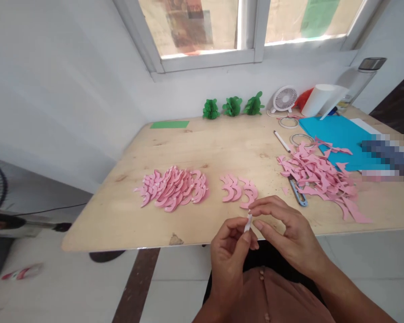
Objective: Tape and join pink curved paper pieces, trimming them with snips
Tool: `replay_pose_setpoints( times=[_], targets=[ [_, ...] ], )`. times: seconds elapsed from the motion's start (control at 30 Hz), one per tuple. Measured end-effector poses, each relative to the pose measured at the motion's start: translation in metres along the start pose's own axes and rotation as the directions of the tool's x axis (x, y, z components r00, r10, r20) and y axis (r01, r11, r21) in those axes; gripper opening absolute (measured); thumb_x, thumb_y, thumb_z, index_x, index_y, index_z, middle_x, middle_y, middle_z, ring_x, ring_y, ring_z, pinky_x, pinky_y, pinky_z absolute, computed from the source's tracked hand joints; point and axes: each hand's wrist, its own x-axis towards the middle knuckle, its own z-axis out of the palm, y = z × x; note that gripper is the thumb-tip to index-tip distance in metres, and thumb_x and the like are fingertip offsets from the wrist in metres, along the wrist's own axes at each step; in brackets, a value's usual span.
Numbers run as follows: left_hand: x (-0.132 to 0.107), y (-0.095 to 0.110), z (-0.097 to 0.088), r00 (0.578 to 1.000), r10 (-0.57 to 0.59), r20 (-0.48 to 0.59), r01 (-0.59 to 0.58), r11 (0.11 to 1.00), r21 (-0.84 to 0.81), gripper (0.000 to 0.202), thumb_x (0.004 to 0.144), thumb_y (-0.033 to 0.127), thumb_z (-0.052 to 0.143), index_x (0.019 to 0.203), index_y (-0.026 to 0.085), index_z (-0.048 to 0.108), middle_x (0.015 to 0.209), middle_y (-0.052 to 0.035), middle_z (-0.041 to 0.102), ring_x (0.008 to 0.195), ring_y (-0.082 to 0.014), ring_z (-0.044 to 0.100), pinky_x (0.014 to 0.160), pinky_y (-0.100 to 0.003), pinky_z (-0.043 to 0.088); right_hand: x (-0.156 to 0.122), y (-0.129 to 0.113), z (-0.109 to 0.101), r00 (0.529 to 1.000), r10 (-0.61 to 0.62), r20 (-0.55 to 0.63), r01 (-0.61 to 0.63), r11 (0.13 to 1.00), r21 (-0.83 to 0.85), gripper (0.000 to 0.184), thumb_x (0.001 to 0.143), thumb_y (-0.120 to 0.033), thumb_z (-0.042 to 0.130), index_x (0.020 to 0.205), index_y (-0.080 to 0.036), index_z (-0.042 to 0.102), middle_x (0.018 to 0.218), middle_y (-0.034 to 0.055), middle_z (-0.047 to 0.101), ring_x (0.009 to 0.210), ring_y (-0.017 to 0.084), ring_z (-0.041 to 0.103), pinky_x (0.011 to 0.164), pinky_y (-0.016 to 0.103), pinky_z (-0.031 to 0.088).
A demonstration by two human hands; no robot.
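My left hand (229,251) pinches a small whitish strip (248,221) between thumb and fingers, above the table's front edge. Whether it is paper or tape I cannot make out. My right hand (289,229) is just to its right, fingertips at the strip's upper end and thumb held apart. Just beyond my hands lie a few pink curved paper pieces (234,188). To the left is a large heap of similar pink crescents (175,188), some with whitish patches. On the right, pink paper offcuts (319,172) lie in a loose pile.
A blue-handled cutter (298,193) and a white pen (282,141) lie near the offcuts. Tape rolls (301,140), blue sheets (343,134), a small white fan (284,98) and a bottle (363,83) are at right. Green paper trees (232,106) and a green strip (170,124) line the back.
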Motion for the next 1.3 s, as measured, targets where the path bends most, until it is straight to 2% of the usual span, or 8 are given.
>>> replay_pose_setpoints(
  times=[0.13,0.37,0.57,0.63,0.73,1.0,1.13,1.3],
  targets=[
    [0.001,-0.001,0.0,0.998,-0.035,0.047,0.034,0.999,0.006,0.011,0.082,0.024,0.064,0.092,0.019,0.066,0.065,0.0018,0.057,0.054,-0.0077,0.048,0.053,-0.019,0.041,-0.001,-0.002,0.004,0.995,-0.016,-0.094,0.009,0.998,-0.065,0.011,0.086,-0.019,0.056,0.078,-0.022,0.063,0.09,0.0048,0.068,0.087,0.019,0.064,0.075,0.033,0.051],
    [0.0,-0.002,0.006,0.981,-0.189,0.029,0.192,0.97,-0.151,0.019,0.078,0.029,0.07,0.092,0.018,0.066,0.06,0.0046,0.051,0.042,-0.0027,0.039,0.042,-0.014,0.031,-0.012,0.002,0.007,0.88,-0.434,-0.193,0.336,0.856,-0.393,0.016,0.083,-0.008,0.054,0.088,-0.02,0.064,0.089,0.0067,0.069,0.083,0.021,0.061,0.077,0.04,0.047],
    [0.002,-0.003,0.006,0.959,-0.282,0.034,0.284,0.945,-0.159,0.042,0.074,0.029,0.074,0.113,0.023,0.06,0.055,0.0073,0.049,0.039,-0.0016,0.034,0.039,-0.013,0.026,-0.017,0.001,-0.001,0.852,-0.495,-0.172,0.388,0.817,-0.427,0.012,0.082,-0.012,0.059,0.088,-0.021,0.064,0.085,0.0052,0.07,0.081,0.02,0.061,0.074,0.038,0.049],
    [0.002,-0.003,0.004,0.96,-0.276,0.048,0.28,0.953,-0.119,0.036,0.074,0.03,0.074,0.107,0.021,0.063,0.055,0.0066,0.051,0.039,-0.0016,0.034,0.038,-0.013,0.026,-0.016,0.0,-0.003,0.851,-0.495,-0.173,0.39,0.818,-0.423,0.011,0.083,-0.012,0.057,0.086,-0.02,0.064,0.085,0.0059,0.07,0.082,0.02,0.061,0.074,0.038,0.049],
    [0.001,-0.002,0.004,0.961,-0.27,0.057,0.273,0.96,-0.059,0.022,0.075,0.035,0.073,0.084,0.016,0.067,0.055,0.0039,0.054,0.039,-0.0012,0.033,0.038,-0.013,0.023,-0.014,0.002,-0.006,0.863,-0.467,-0.192,0.358,0.834,-0.42,0.012,0.082,-0.01,0.057,0.085,-0.019,0.064,0.087,0.008,0.07,0.083,0.02,0.06,0.074,0.038,0.049],
    [0.001,0.004,0.012,0.952,-0.287,-0.102,0.293,0.955,0.051,0.022,0.067,0.033,0.077,0.072,0.014,0.067,0.05,0.0011,0.055,0.05,-0.0071,0.046,0.046,-0.014,0.032,-0.022,0.029,-0.016,0.881,-0.431,-0.193,0.307,0.834,-0.459,0.016,0.081,-0.009,0.058,0.094,-0.017,0.065,0.09,0.0093,0.069,0.086,0.022,0.063,0.075,0.038,0.049],
    [-0.002,0.006,0.016,0.94,-0.303,-0.154,0.319,0.943,0.094,0.021,0.069,0.033,0.074,0.074,0.014,0.067,0.049,0.0017,0.055,0.042,-0.0041,0.036,0.042,-0.014,0.023,-0.032,0.057,-0.036,0.935,-0.251,-0.251,0.066,0.818,-0.572,0.012,0.086,-0.013,0.054,0.093,-0.016,0.063,0.087,0.0083,0.068,0.083,0.021,0.064,0.073,0.033,0.049],
    [-0.003,0.006,0.016,0.924,-0.361,-0.129,0.374,0.923,0.095,0.025,0.067,0.036,0.075,0.076,0.014,0.065,0.048,0.0025,0.054,0.04,-0.003,0.03,0.04,-0.014,0.017,-0.036,0.093,-0.057,0.969,0.03,-0.245,-0.219,0.558,-0.8,0.022,0.087,-0.033,0.054,0.099,-0.016,0.062,0.086,0.0071,0.068,0.079,0.024,0.064,0.064,0.034,0.047]
  ],
)
